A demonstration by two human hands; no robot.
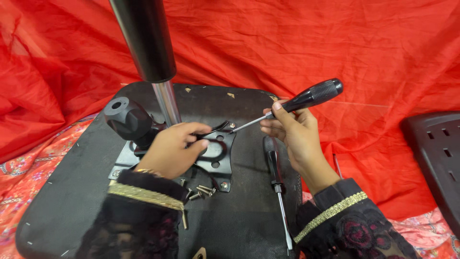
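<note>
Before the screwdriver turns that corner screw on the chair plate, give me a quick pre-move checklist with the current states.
1. Screwdriver gripped by right hand: ok.
2. Tip seated in the corner screw: cannot tell, too small.
3. Left hand steadying the metal mounting plate: ok.
4. Left fingers clear of the tip: ok, though close.
5. Loose screws gathered beside the plate: ok.
6. Spare screwdriver lying on the seat underside, out of the way: ok.

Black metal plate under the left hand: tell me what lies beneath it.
The metal plate rests on the black seat underside. Loose screws lie by its edge. The left hand covers its middle.
</note>
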